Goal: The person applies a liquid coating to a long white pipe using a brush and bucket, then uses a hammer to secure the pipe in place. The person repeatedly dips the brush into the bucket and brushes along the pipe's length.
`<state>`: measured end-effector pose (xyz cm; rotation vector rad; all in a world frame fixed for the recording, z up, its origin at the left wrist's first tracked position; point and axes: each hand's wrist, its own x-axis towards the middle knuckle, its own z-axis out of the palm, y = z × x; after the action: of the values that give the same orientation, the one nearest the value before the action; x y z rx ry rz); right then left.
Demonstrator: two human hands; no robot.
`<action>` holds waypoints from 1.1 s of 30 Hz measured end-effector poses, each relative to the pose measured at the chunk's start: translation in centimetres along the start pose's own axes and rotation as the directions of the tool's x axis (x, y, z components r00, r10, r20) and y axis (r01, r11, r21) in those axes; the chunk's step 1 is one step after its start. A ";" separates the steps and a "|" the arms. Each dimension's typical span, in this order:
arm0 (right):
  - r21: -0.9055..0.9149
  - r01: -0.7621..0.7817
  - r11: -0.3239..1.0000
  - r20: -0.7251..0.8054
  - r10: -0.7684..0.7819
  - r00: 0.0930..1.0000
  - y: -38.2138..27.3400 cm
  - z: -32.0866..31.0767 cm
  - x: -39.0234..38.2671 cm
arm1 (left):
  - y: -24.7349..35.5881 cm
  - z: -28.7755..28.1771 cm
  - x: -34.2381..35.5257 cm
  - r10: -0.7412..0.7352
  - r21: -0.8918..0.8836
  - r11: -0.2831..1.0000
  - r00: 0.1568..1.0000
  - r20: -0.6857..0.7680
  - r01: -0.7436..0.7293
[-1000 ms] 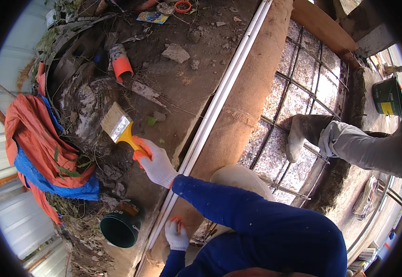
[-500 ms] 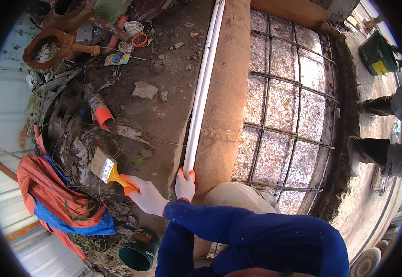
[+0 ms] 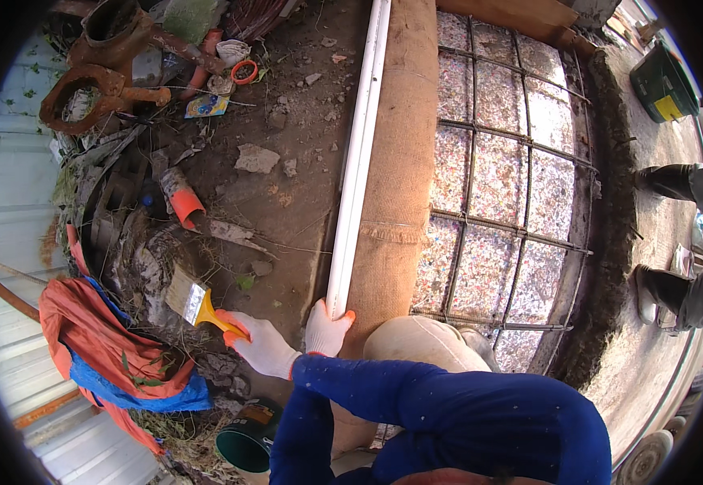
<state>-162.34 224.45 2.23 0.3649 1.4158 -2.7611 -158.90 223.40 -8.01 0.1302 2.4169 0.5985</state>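
My left hand [image 3: 328, 327], in a white glove with orange fingertips, is closed round the near end of a long white pipe [image 3: 354, 194]. A dark line runs along its length; whether it is one piece or two side by side, I cannot tell. The pipe lies along the left edge of a brown burlap-covered strip [image 3: 400, 153]. Crossing over my left forearm, my right arm reaches left. My right hand [image 3: 263, 346], gloved alike, grips the yellow handle of a flat paintbrush [image 3: 195, 305]. Its pale bristles point up and left, over dirt and debris.
Right of the burlap lies a rebar grid [image 3: 523, 141] over a speckled surface. A dark green bucket [image 3: 242, 440] is tipped near my left arm, beside an orange-and-blue tarp [image 3: 117, 343]. Rusty pipe fittings [image 3: 85, 97] lie far left. At right, a person's boots [image 3: 660, 295] stand near another bucket [image 3: 663, 85].
The pipe's near end and my left hand have come slightly toward me. My right hand still holds the brush, little changed. The other person's nearer boot has shifted right.
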 end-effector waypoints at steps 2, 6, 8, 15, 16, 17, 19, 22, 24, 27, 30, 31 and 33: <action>-0.003 -0.062 0.998 0.038 0.062 0.997 -0.4 0.5 0.0 | -0.9 -0.5 0.4 -0.040 -0.006 0.999 0.999 0.017 0.040; -0.033 0.032 0.999 0.026 -0.031 0.999 0.1 0.7 0.0 | -2.2 -1.3 0.0 -0.004 0.021 1.000 0.995 -0.097 0.006; 0.000 0.064 0.998 -0.016 -0.064 0.998 0.7 0.3 0.2 | -1.5 -2.7 -0.6 -0.049 0.042 0.998 0.985 -0.165 0.056; -0.017 -0.001 1.000 0.064 0.002 0.998 0.3 0.3 -0.1 | -1.4 -4.0 -1.7 -0.088 0.094 0.989 0.969 -0.229 0.111; -0.022 0.042 0.999 0.040 -0.041 0.998 0.4 0.5 0.0 | -1.3 -4.0 -1.7 -0.079 0.094 0.990 0.970 -0.229 0.103; -0.027 0.083 0.996 0.017 -0.083 0.996 0.7 0.6 0.1 | -1.2 -3.9 -1.6 -0.071 0.094 0.991 0.971 -0.227 0.094; -0.043 0.079 0.996 0.010 -0.078 0.997 1.0 0.4 0.1 | -1.1 -3.6 -1.5 -0.041 0.121 0.990 0.970 -0.238 0.072; -0.038 0.062 0.997 0.014 -0.062 0.998 0.9 0.5 0.2 | -1.3 -3.2 -1.5 -0.033 0.126 0.990 0.967 -0.253 0.066; -0.027 0.028 0.999 0.037 -0.026 0.999 0.8 0.5 0.2 | -1.6 -3.0 -1.3 -0.027 0.117 0.991 0.965 -0.261 0.059; -0.032 0.003 0.999 0.048 -0.001 0.999 0.3 -0.1 0.2 | -0.7 -2.3 -1.4 -0.017 0.111 0.993 0.963 -0.270 0.048; -0.048 0.067 0.997 0.015 -0.066 0.998 0.4 0.3 0.0 | -0.6 -1.3 -1.6 0.050 0.171 0.985 0.943 -0.329 0.007; -0.056 0.064 0.996 0.016 -0.063 0.998 0.5 0.3 0.0 | -0.8 -0.7 -1.5 0.084 0.199 0.980 0.932 -0.351 -0.013; -0.069 0.044 0.997 0.021 -0.043 0.999 0.6 0.2 0.0 | -0.5 1.0 -0.8 0.162 0.319 0.946 0.932 -0.325 -0.053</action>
<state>-162.25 223.94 1.84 0.3076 1.5293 -2.7320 -157.68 223.11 -8.50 0.3146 2.8530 0.3063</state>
